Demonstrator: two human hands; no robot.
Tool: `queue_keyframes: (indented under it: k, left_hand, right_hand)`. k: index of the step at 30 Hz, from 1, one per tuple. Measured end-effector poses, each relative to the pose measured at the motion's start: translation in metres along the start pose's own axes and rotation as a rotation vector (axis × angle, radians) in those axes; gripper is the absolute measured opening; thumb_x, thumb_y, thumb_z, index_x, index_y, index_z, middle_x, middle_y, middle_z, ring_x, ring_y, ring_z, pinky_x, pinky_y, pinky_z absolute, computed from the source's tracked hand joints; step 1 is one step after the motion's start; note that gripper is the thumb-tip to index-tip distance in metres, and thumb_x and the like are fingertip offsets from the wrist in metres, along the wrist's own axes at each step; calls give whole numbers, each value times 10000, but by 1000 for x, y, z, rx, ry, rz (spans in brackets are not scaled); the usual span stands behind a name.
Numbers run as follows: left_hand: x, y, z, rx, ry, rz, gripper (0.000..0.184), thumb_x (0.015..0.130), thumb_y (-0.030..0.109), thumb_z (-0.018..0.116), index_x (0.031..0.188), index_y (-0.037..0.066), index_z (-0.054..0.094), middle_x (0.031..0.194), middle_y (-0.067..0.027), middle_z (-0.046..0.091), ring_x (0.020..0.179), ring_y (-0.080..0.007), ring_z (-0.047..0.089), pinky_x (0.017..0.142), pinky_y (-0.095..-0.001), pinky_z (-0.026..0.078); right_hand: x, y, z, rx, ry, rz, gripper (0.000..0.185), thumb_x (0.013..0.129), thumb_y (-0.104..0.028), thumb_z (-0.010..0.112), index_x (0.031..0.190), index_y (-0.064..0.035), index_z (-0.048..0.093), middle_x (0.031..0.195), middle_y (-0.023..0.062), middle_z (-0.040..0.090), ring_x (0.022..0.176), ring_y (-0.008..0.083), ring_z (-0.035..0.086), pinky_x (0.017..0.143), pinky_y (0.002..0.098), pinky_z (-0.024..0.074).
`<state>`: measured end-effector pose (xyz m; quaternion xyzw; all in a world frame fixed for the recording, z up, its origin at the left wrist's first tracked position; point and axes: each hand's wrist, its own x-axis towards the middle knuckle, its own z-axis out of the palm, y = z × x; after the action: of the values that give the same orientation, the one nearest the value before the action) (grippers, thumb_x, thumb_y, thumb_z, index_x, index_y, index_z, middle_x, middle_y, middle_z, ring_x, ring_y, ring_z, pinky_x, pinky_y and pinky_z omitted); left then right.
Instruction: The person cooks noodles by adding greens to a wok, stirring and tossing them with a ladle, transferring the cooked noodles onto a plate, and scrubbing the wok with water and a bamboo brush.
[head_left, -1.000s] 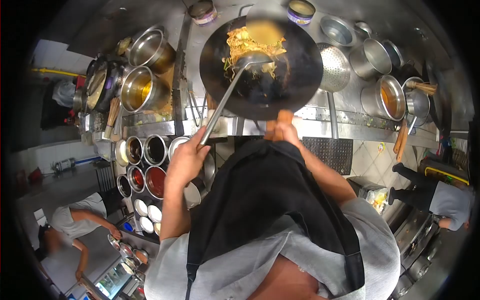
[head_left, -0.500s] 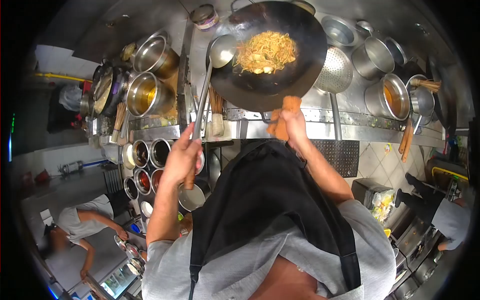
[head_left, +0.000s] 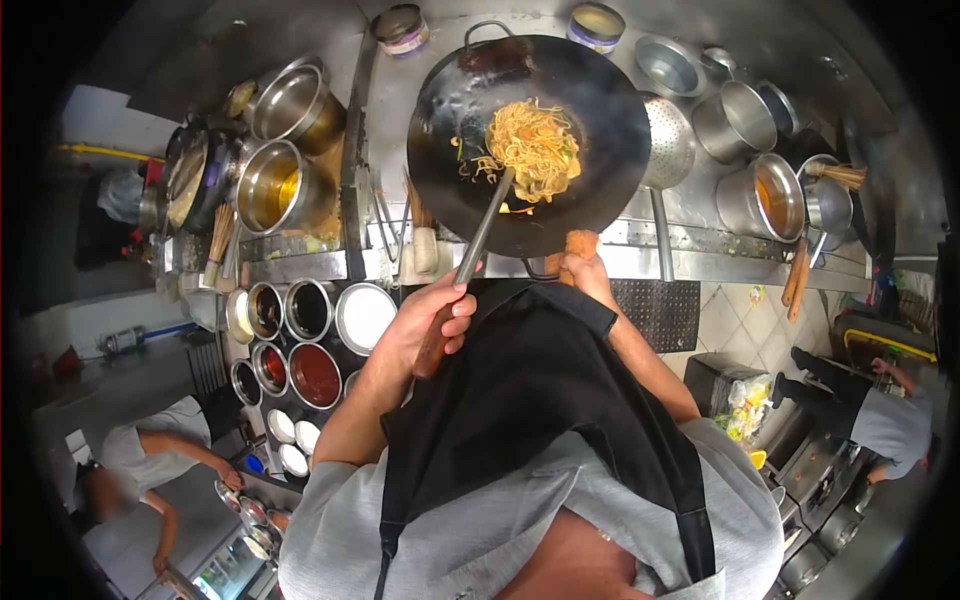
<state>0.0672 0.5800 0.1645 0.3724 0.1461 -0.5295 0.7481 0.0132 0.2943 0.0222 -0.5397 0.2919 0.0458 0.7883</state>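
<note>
My left hand (head_left: pixel 433 322) is closed around the wooden handle of a long metal ladle (head_left: pixel 488 225). The ladle reaches up into a large dark wok (head_left: pixel 440 120), and its bowl is hidden under the noodles. A mound of yellow-brown noodles (head_left: pixel 535 150) with bits of vegetable lies in the middle of the wok, with a few pieces strewn to the left. My right hand (head_left: pixel 585 275) grips a folded orange cloth (head_left: pixel 580 243) at the wok's near handle. The far loop handle (head_left: pixel 488 30) stands free.
To the right are a perforated skimmer (head_left: pixel 668 140) and steel pots (head_left: pixel 735 120). On the left stand a pot of yellow liquid (head_left: pixel 275 190), a bamboo brush (head_left: pixel 425 245) and several sauce containers (head_left: pixel 315 375). Co-workers (head_left: pixel 165 440) stand at both sides.
The ladle has swung from the wok's left edge into the noodles as my left hand moved right. The wok is lower in view, nearer me, with the noodles gathered closer together.
</note>
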Motion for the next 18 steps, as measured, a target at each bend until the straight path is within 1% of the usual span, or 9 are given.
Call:
queue_keyframes:
  k: [4, 7, 10, 12, 13, 15, 16, 17, 18]
  left_hand:
    - [12, 1, -22, 100, 55, 14, 460, 1044, 212, 554, 1488, 151, 449, 820, 20, 522, 541, -73, 478, 441, -274, 450]
    - [14, -6, -7, 145, 161, 56, 588, 1017, 186, 596, 1547, 109, 353, 791, 31, 513, 509, -55, 441, 400, -228, 382]
    - [21, -25, 7, 82, 257, 137, 545, 1019, 174, 596, 1516, 107, 384, 772, 39, 503, 498, -45, 437, 397, -226, 375]
    - [27, -35, 27, -14, 244, 156, 493, 1033, 163, 573, 1488, 118, 389, 767, 50, 497, 489, -37, 428, 396, -229, 378]
    - [32, -42, 38, -71, 251, 168, 480, 1035, 160, 569, 1479, 122, 389, 766, 52, 496, 489, -36, 428, 395, -231, 379]
    - [41, -57, 66, -182, 272, 207, 388, 1042, 132, 547, 1409, 132, 421, 761, 46, 492, 484, -37, 428, 391, -237, 383]
    - [46, -66, 79, -198, 275, 240, 379, 1041, 128, 541, 1403, 133, 429, 760, 42, 492, 483, -38, 427, 389, -239, 381]
    - [51, -73, 91, -211, 278, 274, 370, 1041, 124, 536, 1397, 134, 438, 759, 38, 491, 481, -39, 426, 388, -240, 379]
    - [55, -79, 106, -222, 284, 304, 361, 1041, 120, 530, 1391, 135, 446, 758, 34, 491, 480, -40, 425, 387, -242, 377]
  right_hand:
    - [5, 5, -13, 19, -36, 27, 288, 831, -26, 568, 1111, 12, 619, 972, 81, 671, 844, 193, 673, 728, 349, 557]
    - [14, 12, -29, -13, -48, 52, 297, 833, -35, 578, 1122, 10, 624, 984, 84, 679, 859, 195, 681, 738, 346, 562]
    - [23, 7, -41, -15, -96, 99, 299, 836, -48, 594, 1125, 16, 631, 976, 93, 697, 841, 205, 701, 727, 347, 576]
    - [34, -4, -58, -71, -136, 136, 301, 838, -58, 604, 1125, 24, 636, 966, 102, 711, 818, 216, 715, 715, 350, 587]
    - [28, -22, -57, -129, -103, 111, 309, 844, -95, 613, 1118, 45, 640, 946, 115, 722, 777, 222, 725, 696, 359, 598]
    - [60, -19, -87, -100, -207, 180, 327, 850, -120, 608, 1121, 61, 637, 957, 132, 723, 781, 246, 726, 699, 375, 603]
    - [63, -34, -91, -86, -258, 217, 338, 853, -133, 606, 1122, 69, 635, 962, 140, 724, 783, 258, 727, 700, 384, 606]
    - [63, -49, -98, 18, -314, 287, 366, 865, -153, 590, 1139, 87, 616, 983, 168, 708, 798, 313, 725, 710, 420, 617]
    - [67, -62, -104, 32, -359, 320, 364, 868, -152, 584, 1143, 85, 611, 994, 174, 699, 802, 326, 722, 714, 434, 619]
